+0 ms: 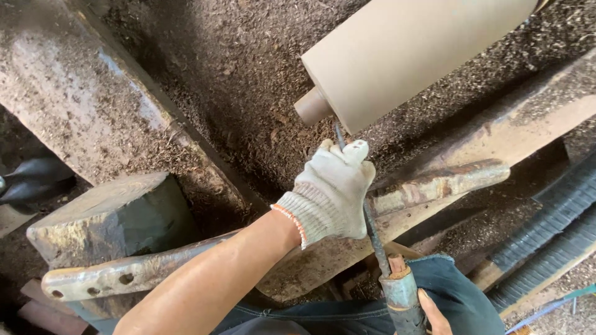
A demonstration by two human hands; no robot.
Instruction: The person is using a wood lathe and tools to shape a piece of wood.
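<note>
Left hand, in a white knit glove, closed around the steel shaft of a long turning chisel, close to the tip for control. Shaft laid across the worn wooden tool rest, giving it a steady support. Tip up against the near end of the pale wooden cylinder, beside its narrow stub. Right hand, bare and only partly in view at the bottom edge, on the chisel's handle; how tightly closed, cannot tell. Sawdust thick below.
</note>
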